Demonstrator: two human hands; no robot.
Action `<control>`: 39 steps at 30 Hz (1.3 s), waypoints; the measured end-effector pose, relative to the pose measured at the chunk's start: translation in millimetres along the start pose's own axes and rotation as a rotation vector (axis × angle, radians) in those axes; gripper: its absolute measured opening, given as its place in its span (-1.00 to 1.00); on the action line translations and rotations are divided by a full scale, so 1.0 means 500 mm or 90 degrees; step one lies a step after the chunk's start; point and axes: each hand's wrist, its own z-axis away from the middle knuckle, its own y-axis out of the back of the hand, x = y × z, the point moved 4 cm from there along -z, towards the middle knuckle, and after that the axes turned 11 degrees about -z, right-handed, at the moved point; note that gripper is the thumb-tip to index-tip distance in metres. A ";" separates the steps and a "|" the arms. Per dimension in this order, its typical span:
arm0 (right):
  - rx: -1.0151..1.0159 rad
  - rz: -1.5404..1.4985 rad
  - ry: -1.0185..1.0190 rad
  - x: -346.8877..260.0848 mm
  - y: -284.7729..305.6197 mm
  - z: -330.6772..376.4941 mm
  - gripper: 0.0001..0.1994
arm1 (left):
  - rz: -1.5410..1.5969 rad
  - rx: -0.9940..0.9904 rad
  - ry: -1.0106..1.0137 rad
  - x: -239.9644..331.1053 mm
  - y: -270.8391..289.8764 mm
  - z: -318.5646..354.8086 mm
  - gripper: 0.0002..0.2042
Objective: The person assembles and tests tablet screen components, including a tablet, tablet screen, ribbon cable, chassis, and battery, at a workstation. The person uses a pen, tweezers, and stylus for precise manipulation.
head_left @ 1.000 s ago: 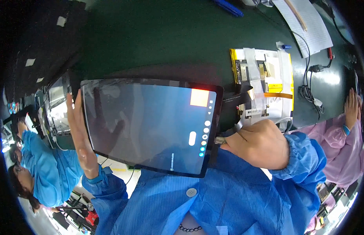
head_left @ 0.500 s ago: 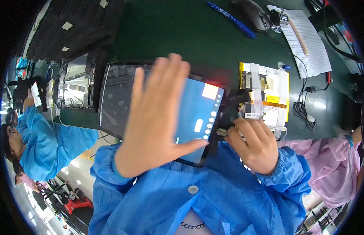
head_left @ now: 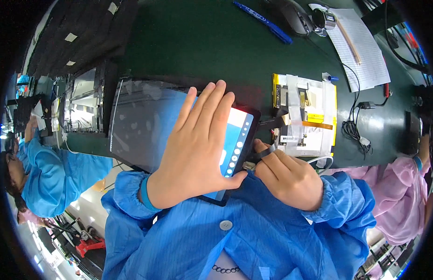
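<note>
A tablet (head_left: 239,140) with a lit blue screen lies in front of me, a column of round icons along its right side. Its left part looks like a dark, glossy panel (head_left: 137,119) with pale smudges. My left hand (head_left: 193,140) is spread over the screen, fingers stretched away from me and thumb toward the right edge. Just right of the tablet, my right hand (head_left: 288,177) is closed, with a dark flat strip (head_left: 266,151) at its thumb and forefinger. Beyond that hand lies an opened device (head_left: 314,98) with a yellow edge, white panels, tape and an orange ribbon cable.
A blue pen (head_left: 263,21), a mouse (head_left: 293,18), a watch (head_left: 323,19) and lined paper (head_left: 361,51) lie at the far side. Coiled black cable (head_left: 354,133) sits at right. Another opened device (head_left: 83,102) stands left. People in blue (head_left: 62,172) and pink (head_left: 398,200) sit on either side.
My left hand, blurred before, now appears sharp and lower over the screen. My right hand has shifted left, toward the tablet's edge, and the dark strip shows more plainly. The whole view has shifted slightly.
</note>
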 end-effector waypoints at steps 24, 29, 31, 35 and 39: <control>-0.090 -0.639 -0.314 0.013 -0.003 0.062 -0.90 | -0.034 0.103 0.028 -0.093 0.056 0.082 0.11; -0.121 -1.025 -0.427 0.012 -0.027 0.040 -0.80 | 0.093 0.208 0.232 -0.227 0.054 0.170 -0.10; -0.083 -0.982 -0.455 0.013 -0.028 0.036 -0.85 | 0.113 0.208 0.215 -0.265 0.054 0.192 -0.13; 0.107 -0.600 -0.355 0.004 -0.014 0.031 -0.94 | 0.164 0.163 0.207 -0.299 0.050 0.195 -0.22; 0.104 -0.597 -0.443 0.006 -0.023 0.021 -0.92 | 0.143 0.164 0.185 -0.315 0.019 0.186 -0.29</control>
